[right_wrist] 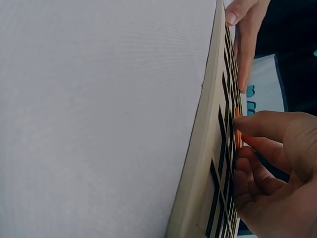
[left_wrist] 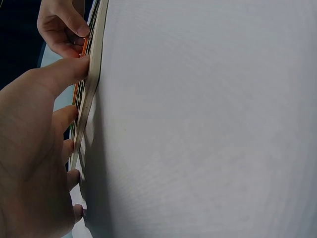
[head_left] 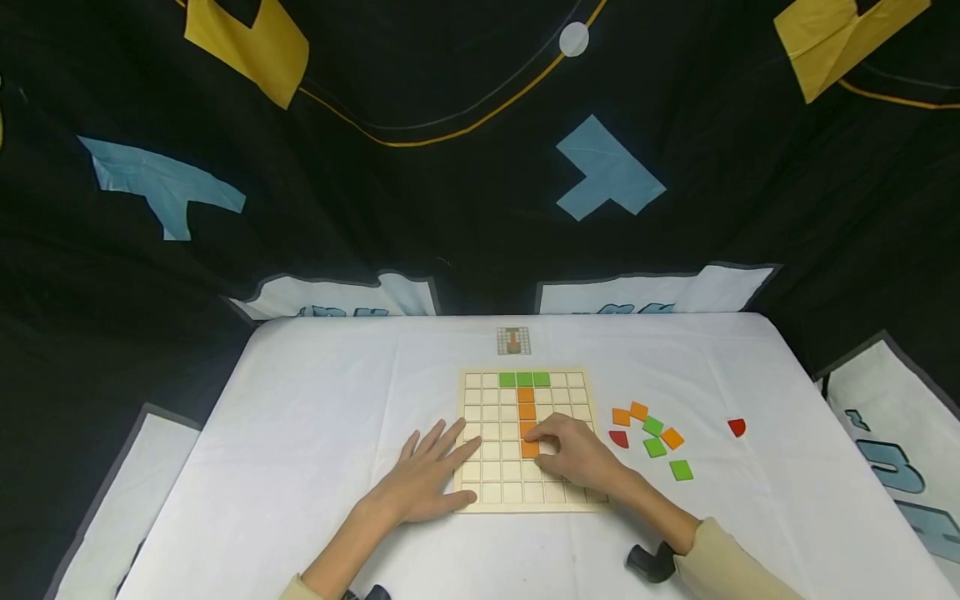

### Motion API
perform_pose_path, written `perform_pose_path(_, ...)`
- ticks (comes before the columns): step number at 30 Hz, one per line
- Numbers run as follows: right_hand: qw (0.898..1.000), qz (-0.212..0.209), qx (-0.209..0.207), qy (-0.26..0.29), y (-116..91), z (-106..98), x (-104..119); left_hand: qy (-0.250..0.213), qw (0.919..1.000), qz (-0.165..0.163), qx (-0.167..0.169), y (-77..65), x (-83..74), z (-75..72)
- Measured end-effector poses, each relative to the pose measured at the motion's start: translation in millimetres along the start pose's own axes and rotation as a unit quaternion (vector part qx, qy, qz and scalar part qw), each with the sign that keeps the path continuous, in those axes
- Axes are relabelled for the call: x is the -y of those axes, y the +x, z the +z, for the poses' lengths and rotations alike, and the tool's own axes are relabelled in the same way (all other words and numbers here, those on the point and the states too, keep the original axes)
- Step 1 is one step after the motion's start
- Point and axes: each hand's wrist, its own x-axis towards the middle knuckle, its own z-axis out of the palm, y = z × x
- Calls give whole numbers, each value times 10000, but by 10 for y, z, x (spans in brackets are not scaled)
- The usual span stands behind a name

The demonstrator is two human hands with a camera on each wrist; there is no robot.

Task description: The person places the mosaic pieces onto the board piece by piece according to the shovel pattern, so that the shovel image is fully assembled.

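A pale wooden grid board (head_left: 480, 496) lies on the white table. Three green square tiles (head_left: 524, 379) fill part of its top row, and a column of orange square tiles (head_left: 526, 395) runs down from the middle one. At the lowest orange tile (head_left: 529, 451), my right hand (head_left: 577, 454) pinches with thumb and index finger, partly covering the column; the right wrist view shows this orange tile (right_wrist: 237, 131) edge-on between the fingertips. My left hand (head_left: 423, 483) has its fingers spread and rests on the board's left edge, thumb at the lower corner.
Right of the board lie loose orange tiles (head_left: 672, 437), green tiles (head_left: 681, 470) and a red quarter-round tile (head_left: 618, 438). Another red piece (head_left: 737, 427) sits farther right. Behind the board is a small pattern card (head_left: 513, 341). A dark curtain (head_left: 465, 217) hangs beyond the table.
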Motion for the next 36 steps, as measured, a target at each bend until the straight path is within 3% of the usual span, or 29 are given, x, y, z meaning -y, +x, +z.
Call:
perform_pose_path(6, 9997, -29, -163, 171, -27, -84, -54, 2, 10000, 9, 23, -1, 0, -5)
perform_pose_path(12, 9979, -37, -618, 180, -83, -287, -202, 6, 10000, 0, 6, 3, -1, -17)
perform_pose_path(25, 9869, 697, -1458, 25, -325, -769, -690, 25, 10000, 27, 8, 5, 2, -22)
perform_pose_path(36, 9815, 1399, -1282, -270, -357, -889, -933, 4, 10000, -52, 40, 16, 9, 8)
